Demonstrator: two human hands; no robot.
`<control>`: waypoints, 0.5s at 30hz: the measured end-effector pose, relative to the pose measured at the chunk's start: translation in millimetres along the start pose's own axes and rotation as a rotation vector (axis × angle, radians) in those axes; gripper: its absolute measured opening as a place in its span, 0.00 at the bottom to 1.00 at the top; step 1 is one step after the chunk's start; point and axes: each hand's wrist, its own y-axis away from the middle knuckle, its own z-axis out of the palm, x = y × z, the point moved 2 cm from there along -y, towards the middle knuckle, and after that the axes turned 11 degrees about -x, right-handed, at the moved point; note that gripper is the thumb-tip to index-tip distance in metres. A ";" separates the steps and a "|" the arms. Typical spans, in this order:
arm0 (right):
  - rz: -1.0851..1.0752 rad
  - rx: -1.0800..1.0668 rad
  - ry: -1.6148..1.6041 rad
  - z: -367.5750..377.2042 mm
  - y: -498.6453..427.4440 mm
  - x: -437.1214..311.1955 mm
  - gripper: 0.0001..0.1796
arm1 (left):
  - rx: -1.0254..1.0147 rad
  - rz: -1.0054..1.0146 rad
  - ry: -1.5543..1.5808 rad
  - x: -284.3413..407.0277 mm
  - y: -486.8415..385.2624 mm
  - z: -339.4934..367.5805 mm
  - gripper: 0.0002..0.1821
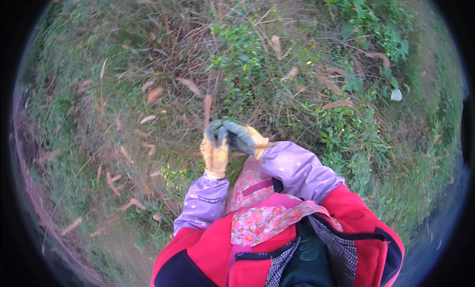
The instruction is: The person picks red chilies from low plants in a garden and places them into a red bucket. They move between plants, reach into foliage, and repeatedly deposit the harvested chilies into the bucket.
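Observation:
My left hand (214, 153) is in a yellow work glove with a grey-green coated palm and fingers. Matching in kind, the glove on my right hand (243, 138) meets it, so the fingers of both hands come together in front of my apron (248, 183). A reddish-brown foxtail seed head (207, 108) stands up just beyond the left fingertips. Whether its stalk is between the fingers or behind them is unclear. The curled gloves hide anything that might be inside them, and the hands are slightly blurred.
Tangled dry grass (178, 45) and leafy green plants (241, 56) surround me. Drooping foxtail heads (330, 84) are scattered about. Small red spots show among broad-leaved plants (393, 34) at upper right, near a whitish object (396, 95). A bare strip (28, 168) runs along the left rim.

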 end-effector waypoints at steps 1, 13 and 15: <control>0.030 0.057 -0.023 -4.6 2.4 4.6 0.18 | 0.038 0.071 -0.027 -0.9 3.6 2.2 0.10; 0.309 0.449 0.059 -28.8 57.3 -21.8 0.15 | -0.503 -0.695 0.876 -10.0 6.0 2.6 0.10; 0.245 0.422 0.111 -28.6 63.0 -24.8 0.16 | -0.491 -0.597 0.928 -13.0 10.2 1.6 0.11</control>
